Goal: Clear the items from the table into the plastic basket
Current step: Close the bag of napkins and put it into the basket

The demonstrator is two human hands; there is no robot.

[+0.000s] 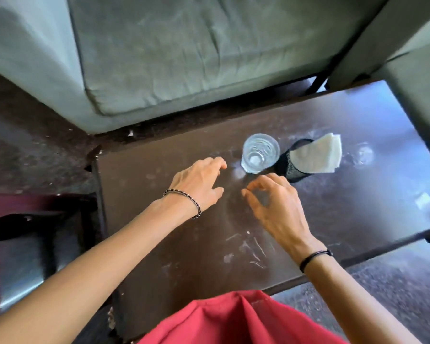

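A clear drinking glass (260, 153) stands upright on the dark brown table (184, 256). Right beside it is a black mesh holder (289, 167) with white paper napkins (317, 155) sticking out of it. My left hand (199, 184) hovers over the table just left of the glass, fingers spread, holding nothing. My right hand (276, 209) hangs just in front of the glass and the holder, fingers curled loosely apart, with nothing in it. A small white scrap (422, 199) lies near the table's right edge. A maroon plastic basket (23, 244) sits on the floor at the left.
A grey-green sofa (196, 50) runs along the far side of the table, and another grey cushion (412, 83) crowds the right. The table top is smeared with white marks. Red cloth (233, 321) of my clothing fills the bottom middle.
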